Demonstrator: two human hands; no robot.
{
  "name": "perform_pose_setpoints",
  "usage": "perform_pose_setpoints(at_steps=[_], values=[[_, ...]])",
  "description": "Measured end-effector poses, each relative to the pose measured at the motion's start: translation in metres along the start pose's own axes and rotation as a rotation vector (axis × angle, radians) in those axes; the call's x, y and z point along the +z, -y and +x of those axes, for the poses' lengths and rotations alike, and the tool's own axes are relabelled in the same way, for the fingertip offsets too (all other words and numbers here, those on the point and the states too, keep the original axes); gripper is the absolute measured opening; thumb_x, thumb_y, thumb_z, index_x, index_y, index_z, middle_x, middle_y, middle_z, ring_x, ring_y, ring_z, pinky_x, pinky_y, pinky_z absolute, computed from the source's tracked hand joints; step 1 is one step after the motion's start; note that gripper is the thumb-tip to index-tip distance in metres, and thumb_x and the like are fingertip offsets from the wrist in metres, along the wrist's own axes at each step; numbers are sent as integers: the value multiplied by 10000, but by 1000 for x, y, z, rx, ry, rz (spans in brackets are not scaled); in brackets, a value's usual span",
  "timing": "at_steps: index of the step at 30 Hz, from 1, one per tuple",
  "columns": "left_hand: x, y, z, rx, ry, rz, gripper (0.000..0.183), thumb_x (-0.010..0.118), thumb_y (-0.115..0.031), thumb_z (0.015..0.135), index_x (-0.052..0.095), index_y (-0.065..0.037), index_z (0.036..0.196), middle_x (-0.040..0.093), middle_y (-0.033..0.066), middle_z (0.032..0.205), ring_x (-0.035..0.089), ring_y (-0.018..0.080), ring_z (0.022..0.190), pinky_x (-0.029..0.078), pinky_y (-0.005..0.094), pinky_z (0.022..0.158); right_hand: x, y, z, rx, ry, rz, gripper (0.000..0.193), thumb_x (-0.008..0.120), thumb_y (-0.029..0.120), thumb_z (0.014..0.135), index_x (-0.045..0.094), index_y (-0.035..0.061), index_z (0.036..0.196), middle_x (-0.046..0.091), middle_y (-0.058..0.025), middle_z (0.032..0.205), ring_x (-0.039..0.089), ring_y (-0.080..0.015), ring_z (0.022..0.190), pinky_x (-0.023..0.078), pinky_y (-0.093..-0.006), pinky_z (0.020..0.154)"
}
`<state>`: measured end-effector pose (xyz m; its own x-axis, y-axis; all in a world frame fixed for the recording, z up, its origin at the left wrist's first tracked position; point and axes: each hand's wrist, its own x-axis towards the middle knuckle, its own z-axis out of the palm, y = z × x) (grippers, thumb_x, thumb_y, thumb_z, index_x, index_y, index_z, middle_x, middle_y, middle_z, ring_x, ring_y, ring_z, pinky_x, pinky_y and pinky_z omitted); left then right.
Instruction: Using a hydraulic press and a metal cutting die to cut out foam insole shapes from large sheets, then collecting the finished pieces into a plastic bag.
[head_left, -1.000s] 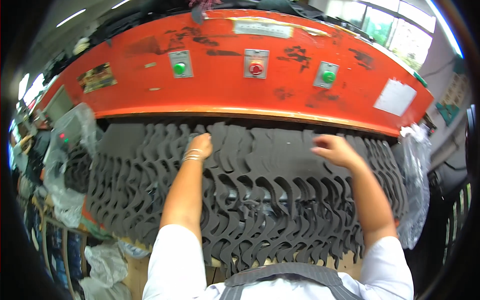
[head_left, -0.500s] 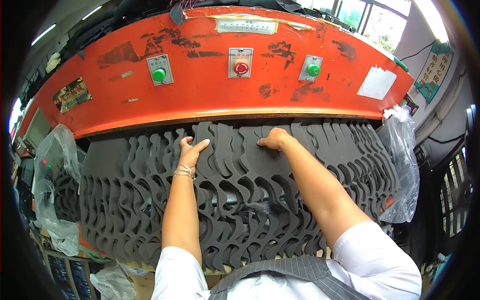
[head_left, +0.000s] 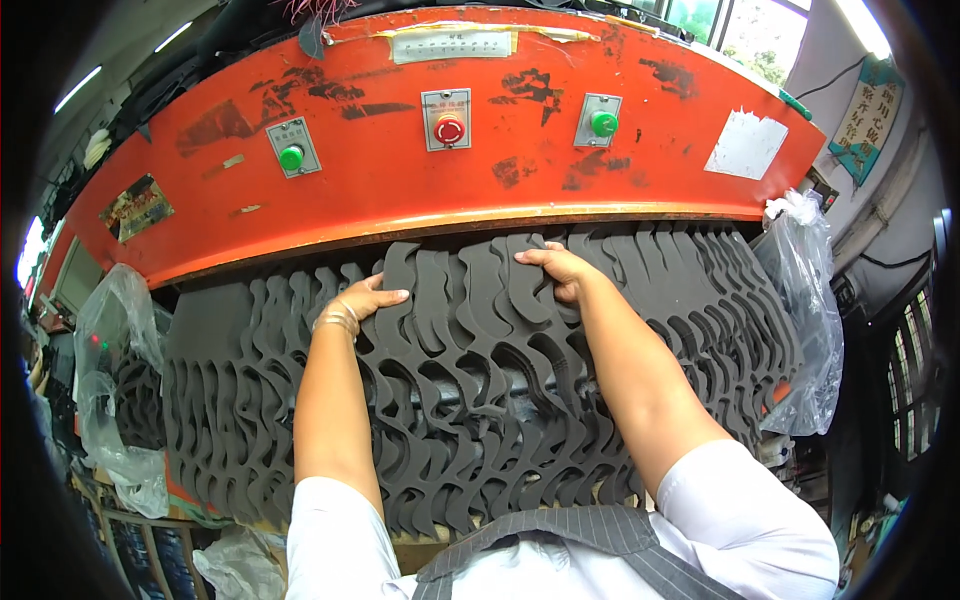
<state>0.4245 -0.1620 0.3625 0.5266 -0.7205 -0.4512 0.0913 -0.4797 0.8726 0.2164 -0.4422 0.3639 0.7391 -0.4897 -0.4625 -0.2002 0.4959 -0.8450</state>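
Note:
Dark grey foam sheets point(head_left: 250, 385), cut through with rows of wavy, crescent-shaped openings, lie stacked in front of me beneath the red machine. My left hand point(head_left: 368, 298) grips the left side of a wavy section point(head_left: 432, 300) near the far edge, thumb on top and most fingers hidden down behind the foam. On that section's right side, my right hand point(head_left: 560, 268) has its thumb over the top and its other fingers curled around the edge, partly hidden. Between the two hands the foam strips stand slightly raised and bunched.
Across the back runs the red machine beam point(head_left: 370, 190) with a green button point(head_left: 291, 157) on the left, a red button point(head_left: 449, 129) and another green button point(head_left: 603, 124). Clear plastic bags hang at the left point(head_left: 115, 370) and right point(head_left: 805, 320).
My right hand has slid its fingers into a gap around the foam edge. My left hand has closed from spread fingers onto the foam. The view has shifted slightly.

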Motion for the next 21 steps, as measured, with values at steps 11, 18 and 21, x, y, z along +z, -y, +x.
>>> perform_pose_setpoints(at_steps=[11, 18, 21], values=[[39, -60, 17, -426, -113, 927, 994, 795, -631, 610, 532, 48, 1287, 491, 231, 1368, 487, 348, 1269, 368, 433, 1054, -36, -19, -29, -197, 215, 273, 816, 688, 77, 785, 260, 124, 1478, 493, -153, 1309, 515, -280, 1174, 451, -463, 967], [28, 12, 5, -33, -335, 50, 750, 858, -302, 641, 567, 99, 1204, 567, 224, 1268, 543, 284, 1176, 437, 390, 964, 4, -16, -32, -133, 21, -48, 987, 706, 157, 805, 38, 160, 1531, 384, -195, 1440, 444, -312, 1264, 405, -436, 1014], [45, 49, -27, 514, -562, -456, 518, 777, -42, 687, 588, 28, 1164, 620, 68, 1118, 597, 201, 997, 453, 313, 927, -35, -23, -30, -196, 245, 333, 968, 701, 97, 780, 99, 198, 1531, 398, -155, 1437, 441, -293, 1270, 379, -438, 1042]])
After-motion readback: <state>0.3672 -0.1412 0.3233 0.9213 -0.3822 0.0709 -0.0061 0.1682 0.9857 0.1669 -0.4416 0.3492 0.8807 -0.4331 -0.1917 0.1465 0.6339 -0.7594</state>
